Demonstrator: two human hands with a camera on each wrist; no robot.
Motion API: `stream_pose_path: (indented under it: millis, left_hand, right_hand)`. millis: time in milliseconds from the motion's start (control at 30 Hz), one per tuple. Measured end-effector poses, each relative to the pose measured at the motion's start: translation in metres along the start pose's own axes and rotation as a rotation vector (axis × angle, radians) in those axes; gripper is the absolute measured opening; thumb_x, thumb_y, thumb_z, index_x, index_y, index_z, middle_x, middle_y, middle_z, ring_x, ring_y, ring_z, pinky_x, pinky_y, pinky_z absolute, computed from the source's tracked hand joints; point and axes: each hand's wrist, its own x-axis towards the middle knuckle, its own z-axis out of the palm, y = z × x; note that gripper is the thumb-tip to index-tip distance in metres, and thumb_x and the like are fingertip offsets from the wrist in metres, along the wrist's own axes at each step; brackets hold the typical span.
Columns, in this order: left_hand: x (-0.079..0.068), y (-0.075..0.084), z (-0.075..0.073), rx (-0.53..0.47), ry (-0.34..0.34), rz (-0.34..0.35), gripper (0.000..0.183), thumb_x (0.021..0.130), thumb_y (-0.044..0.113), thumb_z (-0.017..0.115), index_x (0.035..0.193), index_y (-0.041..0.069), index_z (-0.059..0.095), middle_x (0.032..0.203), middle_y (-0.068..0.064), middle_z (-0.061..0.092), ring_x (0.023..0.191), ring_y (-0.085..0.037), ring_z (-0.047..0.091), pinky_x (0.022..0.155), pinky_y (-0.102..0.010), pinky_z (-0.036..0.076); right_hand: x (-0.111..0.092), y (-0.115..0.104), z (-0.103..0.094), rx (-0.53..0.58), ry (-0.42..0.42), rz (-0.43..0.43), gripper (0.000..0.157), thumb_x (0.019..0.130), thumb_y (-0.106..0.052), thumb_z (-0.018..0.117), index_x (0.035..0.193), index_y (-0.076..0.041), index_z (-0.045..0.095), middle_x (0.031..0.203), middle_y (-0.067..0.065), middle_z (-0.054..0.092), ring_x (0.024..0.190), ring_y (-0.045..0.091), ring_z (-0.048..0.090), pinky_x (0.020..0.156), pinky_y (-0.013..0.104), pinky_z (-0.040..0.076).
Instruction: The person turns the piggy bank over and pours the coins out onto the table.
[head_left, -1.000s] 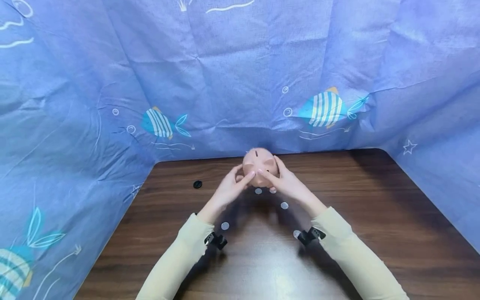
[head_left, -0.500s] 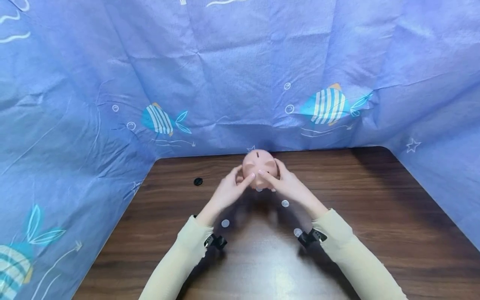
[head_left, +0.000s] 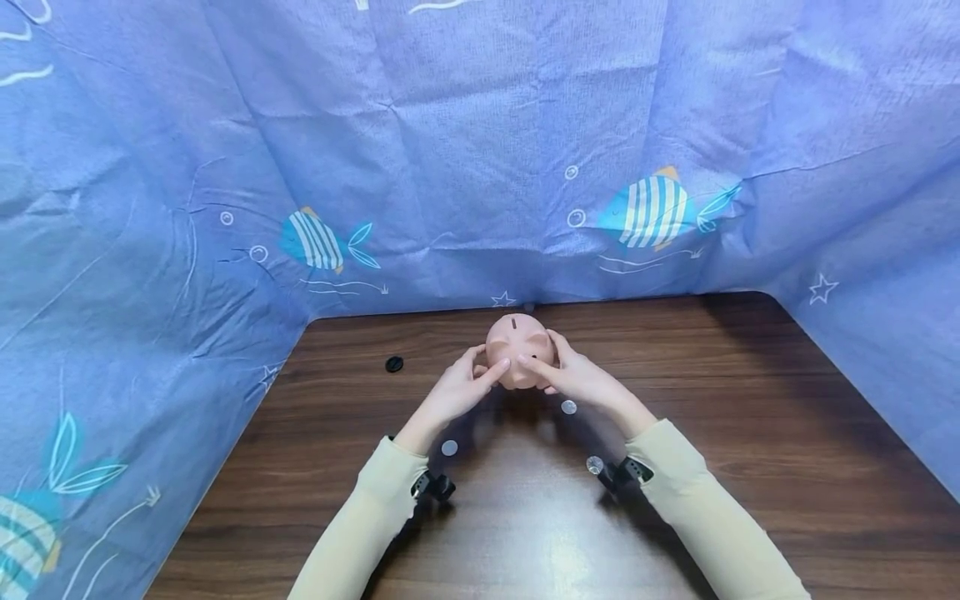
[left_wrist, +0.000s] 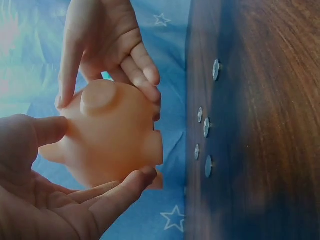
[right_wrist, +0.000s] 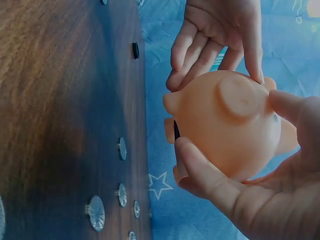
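Both hands hold a pink piggy bank above the far middle of the table, its coin slot showing on top. My left hand grips one side, thumb on the face and fingers beneath. On the opposite side, my right hand holds it the same way. In the right wrist view the snout of the piggy bank faces the camera, and a dark opening shows at its underside between the feet. Several silver coins lie on the table below; the head view shows one coin near the right wrist.
A small round black plug lies on the brown wooden table, left of the hands. Two more coins sit nearer the forearms, one coin left and another coin right. A blue fish-print cloth hangs behind and beside the table.
The hands have brought the piggy bank slightly lower and nearer in the head view. Coins seen just under it earlier are now hidden behind it. The grip stays the same.
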Motion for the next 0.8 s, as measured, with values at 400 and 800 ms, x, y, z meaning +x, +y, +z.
stream_pose_path:
  millis: [400,800]
  left_hand:
    - [0.011,-0.003,0.003,-0.344,-0.016,0.037,0.074,0.103,0.03,0.061,0.157,-0.002,0.022,0.139,-0.029,0.054,0.121,-0.036,0.061,0.098,-0.042,0.053]
    - [-0.048,0.074,-0.034,-0.24,0.301,0.979,0.087,0.09,0.037,0.076,0.155,0.005,0.029,0.156,-0.021,0.037,0.137,-0.037,0.045,0.106,-0.049,0.045]
  right_hand:
    - [0.005,0.001,-0.002,0.212,0.037,-0.022,0.082,0.104,-0.036,0.056,0.161,-0.006,0.004,0.133,0.035,0.051,0.095,0.033,0.069,0.088,0.042,0.057]
    - [-0.042,-0.062,-0.013,0.041,0.396,-1.093,0.085,0.098,-0.04,0.064,0.156,-0.002,0.015,0.148,0.031,0.039,0.129,0.029,0.054,0.099,0.031,0.052]
